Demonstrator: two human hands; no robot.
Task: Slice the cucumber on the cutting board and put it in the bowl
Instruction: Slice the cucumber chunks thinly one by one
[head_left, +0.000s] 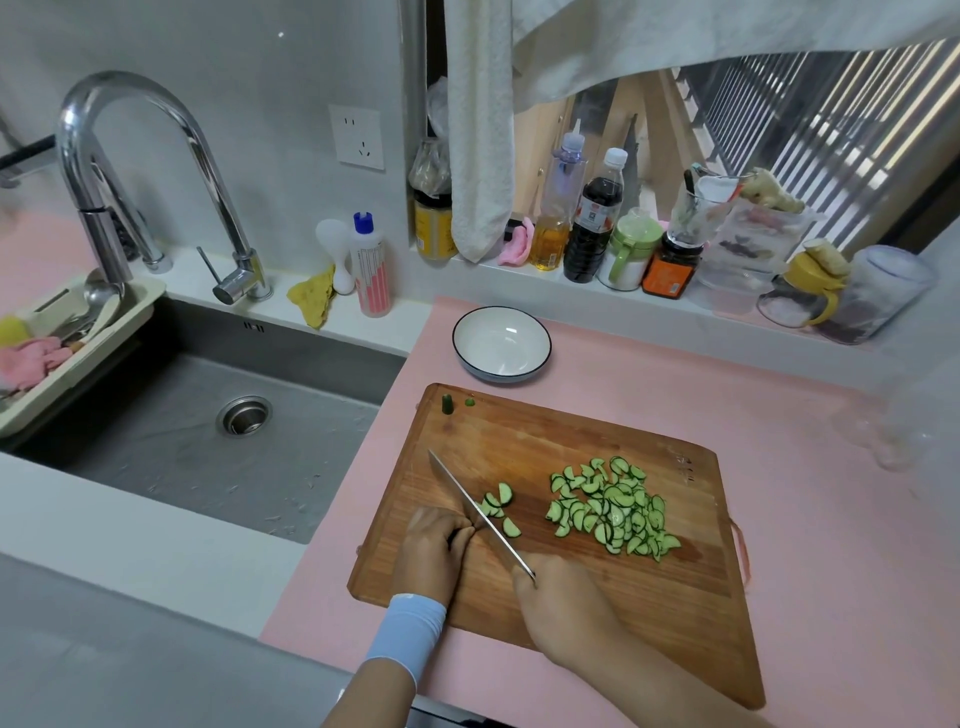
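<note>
A wooden cutting board (571, 436) lies on a pink mat. A pile of half-moon cucumber slices (610, 506) covers its right half. A few fresh slices (500, 501) lie beside the knife blade (467, 501). My right hand (558, 597) grips the knife's handle, with the blade angled up and to the left. My left hand (434, 545) is curled just left of the blade, pressing down a last dark bit of cucumber that is mostly hidden under the fingers. Two small cucumber ends (447, 404) sit at the board's far left corner. The white bowl (540, 338) stands empty beyond the board.
A steel sink (208, 415) with a tall faucet (135, 156) lies to the left. Bottles and jars (592, 228) line the windowsill behind the bowl. A dish soap bottle (370, 265) and a yellow cloth (314, 299) sit by the sink. A drying rack (67, 332) holds utensils.
</note>
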